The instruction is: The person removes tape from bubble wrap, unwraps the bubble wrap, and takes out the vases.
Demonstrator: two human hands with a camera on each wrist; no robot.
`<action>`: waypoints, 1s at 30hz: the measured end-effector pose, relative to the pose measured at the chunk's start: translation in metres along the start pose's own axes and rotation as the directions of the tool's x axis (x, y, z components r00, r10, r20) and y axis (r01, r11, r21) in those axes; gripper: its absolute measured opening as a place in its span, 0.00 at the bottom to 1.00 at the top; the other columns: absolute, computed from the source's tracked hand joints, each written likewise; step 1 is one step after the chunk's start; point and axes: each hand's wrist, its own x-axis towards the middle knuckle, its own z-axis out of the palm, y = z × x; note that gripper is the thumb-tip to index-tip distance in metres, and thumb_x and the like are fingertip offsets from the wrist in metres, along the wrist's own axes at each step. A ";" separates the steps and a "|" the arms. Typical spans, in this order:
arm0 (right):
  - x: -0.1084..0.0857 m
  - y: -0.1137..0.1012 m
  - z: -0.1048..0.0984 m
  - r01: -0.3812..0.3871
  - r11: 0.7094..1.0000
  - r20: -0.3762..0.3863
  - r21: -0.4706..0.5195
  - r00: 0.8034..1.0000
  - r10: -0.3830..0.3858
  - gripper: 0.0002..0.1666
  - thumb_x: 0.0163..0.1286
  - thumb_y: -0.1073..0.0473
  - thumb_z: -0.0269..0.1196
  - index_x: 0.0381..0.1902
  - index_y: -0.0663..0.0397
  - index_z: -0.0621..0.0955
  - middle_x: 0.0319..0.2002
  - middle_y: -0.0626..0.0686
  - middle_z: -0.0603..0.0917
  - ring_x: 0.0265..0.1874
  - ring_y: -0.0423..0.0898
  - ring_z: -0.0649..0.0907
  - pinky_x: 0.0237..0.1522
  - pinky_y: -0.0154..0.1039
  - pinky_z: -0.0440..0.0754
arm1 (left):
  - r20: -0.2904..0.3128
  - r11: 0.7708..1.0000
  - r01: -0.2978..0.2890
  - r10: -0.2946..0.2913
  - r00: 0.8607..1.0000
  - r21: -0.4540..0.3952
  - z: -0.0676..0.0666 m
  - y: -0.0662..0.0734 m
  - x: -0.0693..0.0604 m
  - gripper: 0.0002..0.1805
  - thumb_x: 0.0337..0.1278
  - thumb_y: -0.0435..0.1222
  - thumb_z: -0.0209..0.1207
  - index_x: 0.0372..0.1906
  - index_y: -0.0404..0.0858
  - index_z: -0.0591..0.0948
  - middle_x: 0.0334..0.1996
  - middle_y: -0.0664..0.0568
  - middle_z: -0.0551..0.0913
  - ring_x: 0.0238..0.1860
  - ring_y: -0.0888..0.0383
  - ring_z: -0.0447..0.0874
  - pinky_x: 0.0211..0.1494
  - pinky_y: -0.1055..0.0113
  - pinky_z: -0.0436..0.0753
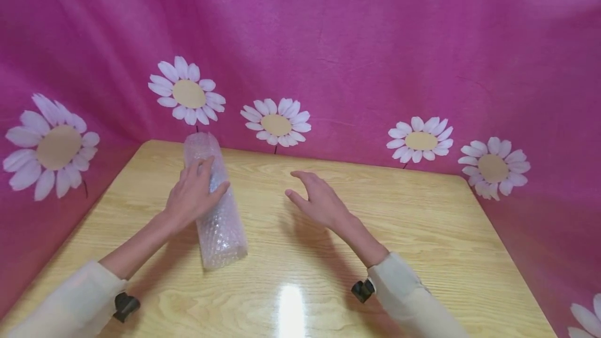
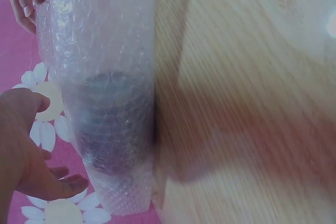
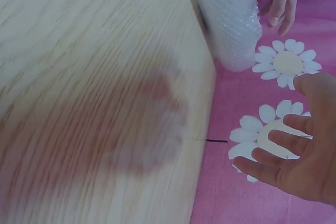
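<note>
Wrap [image 1: 223, 228] is aimed at eleven o'clock, perhaps for reach; left grip [image 1: 191, 194] above, right grip [image 1: 321, 203] at three, held unclosed.

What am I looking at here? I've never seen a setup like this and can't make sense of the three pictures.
There's no robot: these are a person's own bare hands. The wide picture comes from a camera worn on the head, looking forward and down. The other two come from cameras worn on the left and right wrists, so they look sideways-on and odd.

On the wooden table is a bubble-wrapped package; the left wrist view shows something dark through the wrap. Behind is a pink cloth with daisies.

Neither hand grips anything. The left hand is at the package, though I can't tell if it touches; the right hand is over the table.
</note>
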 end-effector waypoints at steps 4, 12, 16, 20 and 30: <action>0.003 -0.004 0.007 -0.003 0.999 -0.004 0.034 1.000 0.003 0.33 0.75 0.45 0.58 0.70 0.57 0.70 0.66 0.56 0.74 0.67 0.52 0.71 0.68 0.48 0.67 | 0.008 1.000 0.009 -0.009 1.000 -0.011 -0.002 -0.002 0.000 0.42 0.67 0.47 0.57 0.75 0.27 0.56 0.67 0.28 0.61 0.64 0.29 0.62 0.58 0.31 0.70; 0.008 -0.014 0.021 0.003 0.998 0.029 0.070 1.000 -0.005 0.33 0.75 0.45 0.58 0.71 0.57 0.70 0.67 0.56 0.73 0.68 0.51 0.70 0.68 0.47 0.67 | 0.010 0.999 0.031 -0.030 0.999 -0.019 -0.002 -0.010 -0.002 0.42 0.66 0.47 0.57 0.75 0.27 0.56 0.70 0.28 0.58 0.65 0.27 0.60 0.57 0.29 0.70; 0.011 -0.018 0.025 0.000 0.997 0.037 0.082 0.999 -0.004 0.34 0.75 0.46 0.58 0.71 0.58 0.69 0.67 0.56 0.73 0.68 0.51 0.70 0.69 0.46 0.67 | 0.017 0.999 0.032 -0.032 0.999 -0.024 -0.002 -0.013 -0.005 0.43 0.67 0.49 0.56 0.75 0.27 0.56 0.70 0.27 0.57 0.65 0.27 0.60 0.55 0.28 0.71; 0.014 -0.021 0.030 0.005 0.996 0.045 0.086 0.999 -0.009 0.34 0.74 0.47 0.59 0.71 0.58 0.69 0.67 0.57 0.74 0.68 0.51 0.70 0.68 0.46 0.67 | 0.022 0.999 0.045 -0.045 0.999 -0.027 -0.003 -0.016 -0.008 0.43 0.68 0.49 0.55 0.75 0.27 0.55 0.70 0.27 0.57 0.65 0.27 0.60 0.54 0.28 0.71; 0.023 -0.026 0.044 0.010 0.995 0.067 0.102 0.998 -0.017 0.33 0.74 0.48 0.59 0.70 0.59 0.70 0.67 0.57 0.74 0.68 0.51 0.70 0.69 0.45 0.66 | 0.030 0.997 0.061 -0.060 0.998 -0.038 -0.004 -0.021 -0.013 0.44 0.69 0.51 0.54 0.76 0.27 0.54 0.70 0.25 0.56 0.66 0.27 0.59 0.55 0.27 0.71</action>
